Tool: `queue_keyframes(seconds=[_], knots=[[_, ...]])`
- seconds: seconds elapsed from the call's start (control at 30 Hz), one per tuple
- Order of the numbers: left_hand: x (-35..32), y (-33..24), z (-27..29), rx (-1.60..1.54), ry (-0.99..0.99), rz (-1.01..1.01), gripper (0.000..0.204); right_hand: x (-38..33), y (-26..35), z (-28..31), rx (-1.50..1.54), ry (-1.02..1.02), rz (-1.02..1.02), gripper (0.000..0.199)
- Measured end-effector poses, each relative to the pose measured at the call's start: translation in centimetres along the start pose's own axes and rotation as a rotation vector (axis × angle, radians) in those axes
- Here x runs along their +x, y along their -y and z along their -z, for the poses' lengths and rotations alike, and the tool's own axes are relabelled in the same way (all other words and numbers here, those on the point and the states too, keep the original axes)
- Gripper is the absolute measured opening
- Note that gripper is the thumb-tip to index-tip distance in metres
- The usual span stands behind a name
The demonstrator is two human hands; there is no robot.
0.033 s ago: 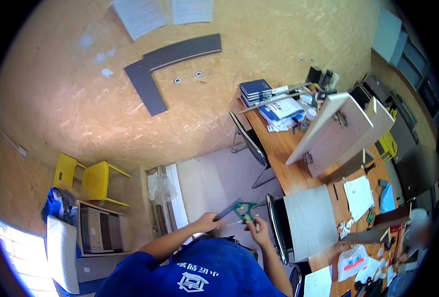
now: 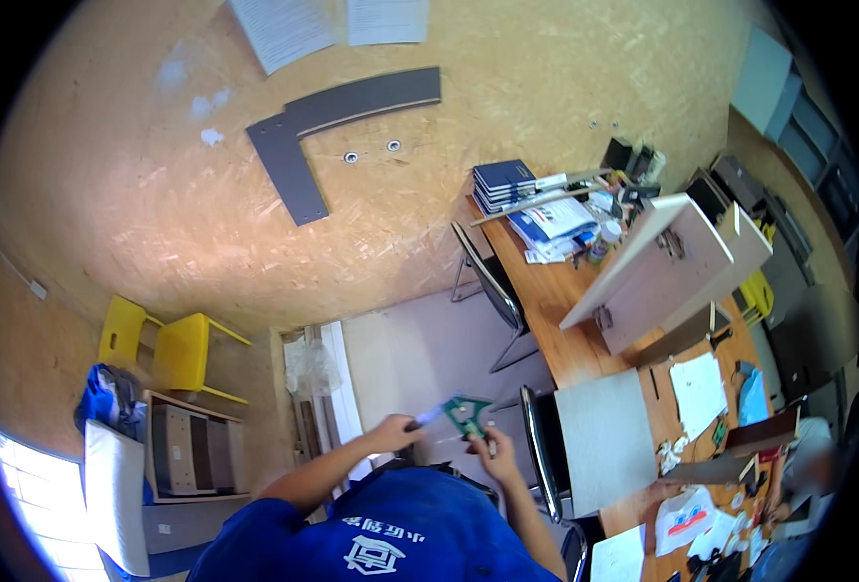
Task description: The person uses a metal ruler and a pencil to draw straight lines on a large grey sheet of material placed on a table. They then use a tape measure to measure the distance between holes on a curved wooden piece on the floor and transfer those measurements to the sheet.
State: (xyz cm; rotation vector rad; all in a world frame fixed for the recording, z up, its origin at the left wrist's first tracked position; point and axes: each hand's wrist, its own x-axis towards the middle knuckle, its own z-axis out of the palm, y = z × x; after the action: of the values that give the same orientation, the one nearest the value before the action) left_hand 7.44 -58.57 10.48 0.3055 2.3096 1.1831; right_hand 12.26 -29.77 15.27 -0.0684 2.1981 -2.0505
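Above my lap, both hands are raised in front of the blue shirt (image 2: 405, 529). My left hand (image 2: 389, 435) is closed around the dark end of a narrow greyish strip that runs toward a green triangular-framed tool (image 2: 466, 415). Strip and frame look like one tool, though the joint is too small to be sure. Close under the frame's lower corner, my right hand (image 2: 493, 456) is closed on a small dark stick-like piece with a pale end (image 2: 491, 441). Its exact kind cannot be made out, and the fingers partly hide it.
Black chairs (image 2: 541, 451) stand along the wooden table (image 2: 536, 291) at my right. Large pale panels with hinges (image 2: 677, 247), papers and a grey board (image 2: 604, 436) are on it. A co-worker's arm (image 2: 774, 500) shows at far right. Yellow chairs (image 2: 182, 354) stand left.
Both hands and the green tool have shifted a little left. The strip now catches more light, and the frame is turned slightly. The whole view has moved slightly too.
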Motion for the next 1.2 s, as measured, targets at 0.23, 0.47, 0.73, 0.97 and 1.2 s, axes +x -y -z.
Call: queue_keyframes(seconds=[0.23, 0.47, 0.73, 0.97, 1.2], knots=[[-4.8, 6.1, 13.7, 0.215, -0.156, 0.104, 0.038, 8.7, -0.4, -9.6, 0.053, 0.22, -0.146, 0.023], [-3.2, 3.1, 18.1, 0.215, -0.281, 0.177, 0.036, 16.9, 0.0, -11.6, 0.31, 0.192, -0.481, 0.023], [5.6, -0.2, 22.3, 0.271, -0.16, 0.07, 0.039, 27.0, 1.1, -7.2, 0.24, 0.189, -0.287, 0.02], [15.8, -7.5, 33.2, 0.187, -0.283, 0.168, 0.022, 38.1, 5.3, -1.1, 0.588, 0.041, -0.164, 0.02], [24.3, -3.0, 40.4, -0.834, -0.914, 0.066, 0.015, 54.5, 7.4, -2.2, 0.725, 0.086, -0.013, 0.01]])
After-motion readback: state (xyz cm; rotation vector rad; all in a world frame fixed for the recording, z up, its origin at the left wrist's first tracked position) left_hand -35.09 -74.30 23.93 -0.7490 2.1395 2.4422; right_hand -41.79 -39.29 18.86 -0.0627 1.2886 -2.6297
